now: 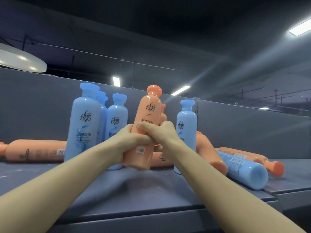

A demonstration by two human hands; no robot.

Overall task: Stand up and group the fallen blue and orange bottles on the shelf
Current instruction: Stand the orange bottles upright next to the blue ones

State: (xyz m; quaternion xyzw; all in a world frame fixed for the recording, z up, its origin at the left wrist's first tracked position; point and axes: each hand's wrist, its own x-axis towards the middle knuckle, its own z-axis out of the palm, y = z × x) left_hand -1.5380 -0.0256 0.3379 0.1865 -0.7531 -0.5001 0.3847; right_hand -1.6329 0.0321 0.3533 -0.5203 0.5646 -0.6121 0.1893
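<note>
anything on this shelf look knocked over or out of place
Yes. Several bottles lie on their sides on the shelf: an orange bottle at far left, and a blue bottle among more orange ones at right. Both hands, left hand and right hand, grip a tilted orange bottle.

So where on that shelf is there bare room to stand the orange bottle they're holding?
Bare shelf lies in front of the standing blue bottles, and along the front edge. Right is crowded: the lying blue bottle and fallen orange bottles. Both hands grip the orange bottle.
</note>
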